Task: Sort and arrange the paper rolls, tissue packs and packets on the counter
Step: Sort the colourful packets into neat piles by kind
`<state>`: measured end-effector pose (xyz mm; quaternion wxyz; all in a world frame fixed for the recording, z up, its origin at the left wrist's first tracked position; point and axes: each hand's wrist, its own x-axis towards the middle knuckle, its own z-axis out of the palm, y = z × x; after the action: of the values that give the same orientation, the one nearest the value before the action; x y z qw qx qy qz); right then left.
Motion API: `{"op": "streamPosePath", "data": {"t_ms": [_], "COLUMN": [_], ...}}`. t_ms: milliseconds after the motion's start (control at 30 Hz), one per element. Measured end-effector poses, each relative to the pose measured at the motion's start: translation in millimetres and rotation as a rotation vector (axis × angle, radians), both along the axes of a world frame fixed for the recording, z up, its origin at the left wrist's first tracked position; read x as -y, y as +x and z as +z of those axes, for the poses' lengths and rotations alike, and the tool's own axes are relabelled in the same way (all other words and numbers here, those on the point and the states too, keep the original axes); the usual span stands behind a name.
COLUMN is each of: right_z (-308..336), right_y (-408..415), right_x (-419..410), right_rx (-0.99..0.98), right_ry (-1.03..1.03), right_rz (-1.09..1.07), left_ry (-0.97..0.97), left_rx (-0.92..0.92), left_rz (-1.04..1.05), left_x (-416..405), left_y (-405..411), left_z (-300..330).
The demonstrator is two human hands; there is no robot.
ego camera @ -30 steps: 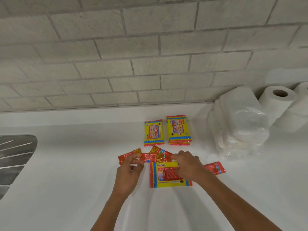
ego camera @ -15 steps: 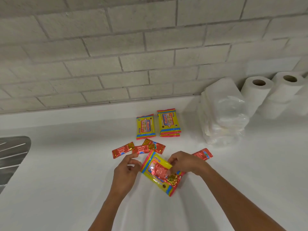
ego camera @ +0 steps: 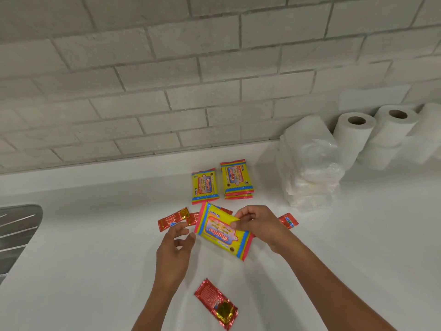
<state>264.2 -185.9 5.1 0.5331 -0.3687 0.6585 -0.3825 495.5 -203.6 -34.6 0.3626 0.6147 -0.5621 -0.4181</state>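
Steel draining board (ego camera: 16,235) sits at the far left edge of the white table (ego camera: 95,271). Moving right, red foil sachets (ego camera: 173,219) lie scattered just beyond the left hand (ego camera: 175,249), whose grip is released, fingers loosely spread and holding nothing, its thumb close to the near-left corner of the yellow wipes pack with pink and blue borders (ego camera: 223,231). That pack is off the table, tilted, its long axis running from far-left to near-right, pinched at its far edge by the right hand (ego camera: 256,223). A single red and gold foil sachet (ego camera: 216,303) lies below, near the wrists. Straight beyond the held pack lie two matching yellow wipes packs (ego camera: 205,186), the right one (ego camera: 236,179) apparently a small stack, long axes pointing away. The right hand looks better placed to carry it there. Another red sachet (ego camera: 288,220) peeks out past the right hand. Further right stand clear-wrapped white tissue packs (ego camera: 310,163) and white paper rolls (ego camera: 353,137) against the tiled wall.
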Motion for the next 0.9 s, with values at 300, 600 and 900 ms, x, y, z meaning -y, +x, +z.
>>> {"op": "streamPosePath", "data": {"t_ms": [300, 600, 900], "right_z": [-3.8, -13.1, -27.3], "right_y": [28.9, 20.3, -26.7], "right_x": [-4.3, -5.2, -22.7], "right_rx": [0.431, 0.344, -0.038], "right_ry": [-0.032, -0.007, -0.118], "right_rz": [-0.188, -0.135, -0.191], "left_ry": [0.209, 0.148, 0.172], "left_rx": [-0.411, -0.362, -0.166], "left_rz": [-0.027, 0.038, 0.035], "left_x": [-3.2, 56.4, 156.3], "left_y": [-33.4, -35.5, -51.7], "left_z": [15.9, 27.0, 15.7]}}
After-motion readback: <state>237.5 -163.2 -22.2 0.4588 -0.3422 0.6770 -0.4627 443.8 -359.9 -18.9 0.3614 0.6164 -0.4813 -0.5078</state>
